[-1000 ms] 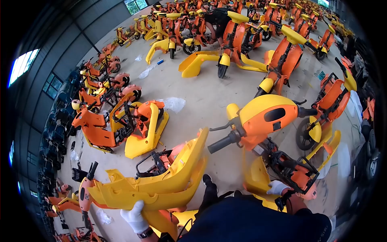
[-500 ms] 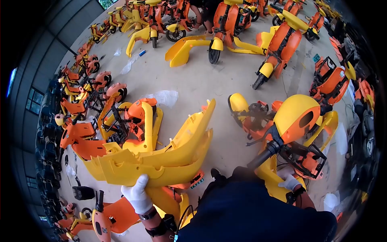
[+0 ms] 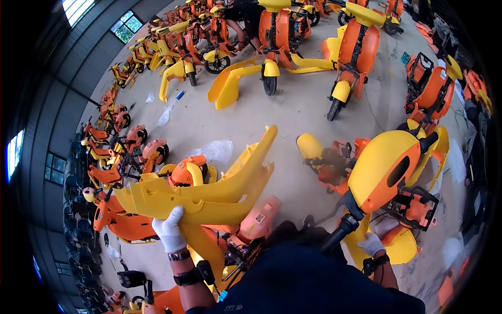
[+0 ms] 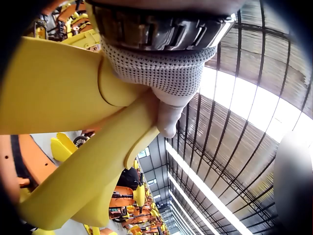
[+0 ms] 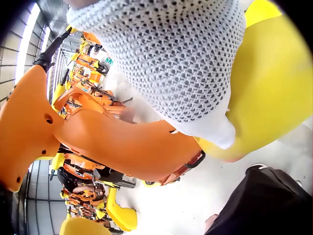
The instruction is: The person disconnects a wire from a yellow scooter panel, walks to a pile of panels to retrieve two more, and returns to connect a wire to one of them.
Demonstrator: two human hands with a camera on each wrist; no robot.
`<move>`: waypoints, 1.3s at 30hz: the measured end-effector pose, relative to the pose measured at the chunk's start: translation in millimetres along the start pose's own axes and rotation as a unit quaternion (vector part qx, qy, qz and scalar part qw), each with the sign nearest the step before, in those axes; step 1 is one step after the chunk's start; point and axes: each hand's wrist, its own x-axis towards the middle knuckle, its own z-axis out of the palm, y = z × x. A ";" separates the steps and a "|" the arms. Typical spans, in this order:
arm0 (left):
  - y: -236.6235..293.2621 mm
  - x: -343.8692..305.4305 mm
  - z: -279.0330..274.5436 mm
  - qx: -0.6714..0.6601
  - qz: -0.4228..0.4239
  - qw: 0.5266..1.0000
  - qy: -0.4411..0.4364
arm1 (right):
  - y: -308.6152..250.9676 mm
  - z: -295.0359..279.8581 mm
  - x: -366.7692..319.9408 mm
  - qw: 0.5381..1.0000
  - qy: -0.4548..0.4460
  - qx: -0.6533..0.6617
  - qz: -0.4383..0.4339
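My left hand (image 3: 169, 229), in a white glove, grips large yellow shell panels (image 3: 209, 201) at their lower edge; in the left wrist view the gloved hand (image 4: 159, 78) has its thumb over a yellow panel (image 4: 93, 161). The white-gloved right hand (image 3: 371, 244) holds another yellow panel (image 3: 358, 238) low at my right side. In the right wrist view that hand (image 5: 171, 63) lies against the yellow panel (image 5: 274, 83), its fingers mostly hidden behind the glove's back. Beside the right arm stands a scooter with a yellow and orange head (image 3: 384, 167) and black handlebar grip.
Partly stripped scooters (image 3: 269, 47) stand in rows ahead, with a crouching person (image 3: 244, 21) among them. More scooters (image 3: 120, 222) line the left. A clear plastic sheet (image 3: 215, 150) lies on the floor, and an orange scooter part (image 3: 260, 217) is close in front of me.
The view has shifted and turned. The left hand keeps its grip on the yellow panels, which sit slightly higher in view. On the right, the yellow panel and hand have moved away from the scooter frame.
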 end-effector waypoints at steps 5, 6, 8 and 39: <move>-9.4 26.5 36.6 -0.021 0.030 0.999 -0.032 | -13.1 3.3 -3.7 0.998 0.059 0.017 0.002; -12.1 31.5 40.9 -0.024 0.031 0.999 -0.031 | -14.2 2.9 -5.6 0.997 0.068 0.030 0.008; -12.5 41.7 51.2 -0.038 0.039 0.998 -0.038 | -21.5 4.7 -12.4 0.993 0.114 0.006 -0.003; -168.8 478.7 111.2 -0.130 -0.106 0.943 -0.287 | -460.8 34.7 124.8 0.987 0.112 0.049 0.106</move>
